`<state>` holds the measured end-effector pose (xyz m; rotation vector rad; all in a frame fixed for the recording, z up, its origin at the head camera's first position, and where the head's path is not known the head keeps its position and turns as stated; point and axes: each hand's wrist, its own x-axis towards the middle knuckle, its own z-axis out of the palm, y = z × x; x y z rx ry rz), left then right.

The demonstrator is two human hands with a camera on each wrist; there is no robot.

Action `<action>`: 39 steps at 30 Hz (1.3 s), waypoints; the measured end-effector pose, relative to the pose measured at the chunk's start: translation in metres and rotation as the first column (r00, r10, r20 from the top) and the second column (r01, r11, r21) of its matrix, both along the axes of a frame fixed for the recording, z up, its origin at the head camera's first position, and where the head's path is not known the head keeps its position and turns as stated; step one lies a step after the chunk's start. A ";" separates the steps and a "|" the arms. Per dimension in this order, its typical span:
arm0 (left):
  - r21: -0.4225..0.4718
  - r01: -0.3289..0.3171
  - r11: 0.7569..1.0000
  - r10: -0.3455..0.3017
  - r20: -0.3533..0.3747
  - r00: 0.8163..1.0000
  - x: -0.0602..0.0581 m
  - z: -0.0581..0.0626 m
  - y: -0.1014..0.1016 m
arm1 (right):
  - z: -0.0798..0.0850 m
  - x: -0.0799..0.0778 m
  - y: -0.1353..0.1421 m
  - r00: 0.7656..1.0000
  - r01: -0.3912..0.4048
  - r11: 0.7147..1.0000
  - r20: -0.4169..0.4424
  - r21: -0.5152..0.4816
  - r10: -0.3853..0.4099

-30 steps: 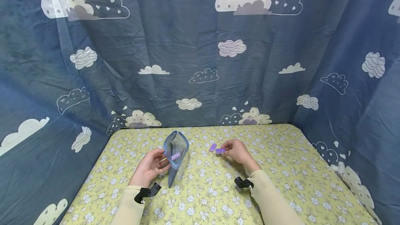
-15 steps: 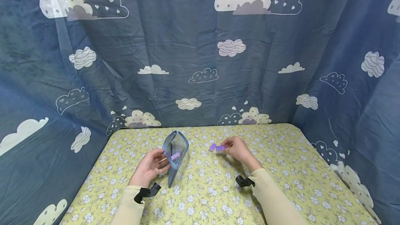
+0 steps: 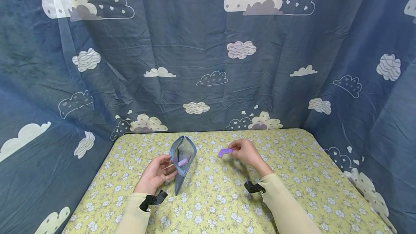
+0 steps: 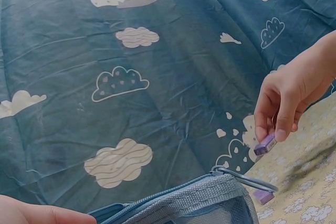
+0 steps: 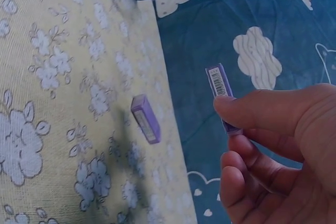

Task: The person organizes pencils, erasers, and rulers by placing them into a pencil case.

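My left hand [image 3: 156, 173] holds a blue mesh zip pouch [image 3: 192, 153] by its near-left rim, keeping its mouth open. Inside the pouch lie a purple block [image 3: 182, 162] and a dark slender item, hard to make out. Between thumb and fingers, my right hand [image 3: 247, 152] pinches a small purple box-shaped block [image 5: 218, 81] with a barcode label, above the table. A second purple block [image 5: 146, 119] rests on the cloth just below it; in the head view the held one partly overlaps it.
A yellow floral cloth [image 3: 208, 205] covers the table. Dark blue curtains [image 3: 182, 46] with cloud prints hang behind it and at both sides. Black straps [image 3: 254, 187] sit around the wrists.
My right hand has shifted slightly up and away, carrying its purple block until it overlaps the other in the head view. The left hand and pouch stay still.
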<state>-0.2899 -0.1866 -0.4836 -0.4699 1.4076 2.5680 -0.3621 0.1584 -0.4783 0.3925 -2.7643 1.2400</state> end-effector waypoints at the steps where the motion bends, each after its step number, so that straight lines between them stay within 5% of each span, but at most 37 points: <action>1: -0.001 0.000 1.000 0.000 0.000 1.000 0.000 0.000 0.000 | 0.001 0.000 -0.001 1.000 -0.001 1.000 -0.007 0.002 0.001; 24: 0.011 0.003 1.000 -0.003 -0.003 1.000 0.000 0.000 0.000 | 0.022 0.005 -0.020 0.998 -0.036 0.998 -0.057 -0.058 0.032; 39: -0.013 0.003 1.000 -0.003 0.002 1.000 -0.001 -0.001 -0.001 | 0.047 0.003 -0.049 0.990 -0.068 0.998 -0.125 0.009 0.068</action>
